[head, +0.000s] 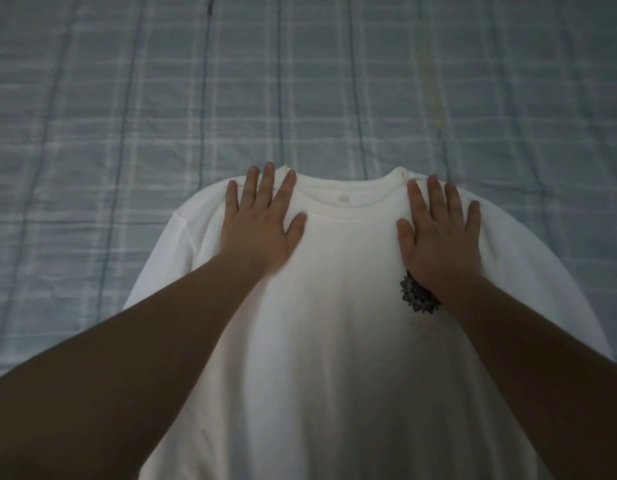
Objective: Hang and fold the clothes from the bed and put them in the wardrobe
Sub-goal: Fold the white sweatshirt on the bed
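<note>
Both hands open, palms down, fingers straight and slightly spread, gripping nothing. Left hand (262,223) flat on the shirt (335,358) at its shoulder, just left of the collar (345,188), fingertips at the shoulder seam, middle finger at the far edge of the cloth. Right hand (438,233) flat on the other shoulder, just right of the collar, index finger beside the collar rib, heel of the palm over the upper part of a dark print (418,301). Bare forearms from the lower corners, over the shirt's sides.

White, short-sleeved, spread front up on the bed (300,81), collar away from the camera, hem out of view past the lower edge. Small grey label (342,198) inside the back of the collar. Jagged-edged print on the chest, partly hidden under the right wrist, pattern too small to make out. Left sleeve (168,258) out to the side, seam visible; right sleeve (549,271) spread likewise, blurred toward the edge.

Beneath and all around, grey-blue sheet (92,133) with a pale check, darker lengthwise stripes and a few soft creases. Dim light; slight blur at the left wrist.
</note>
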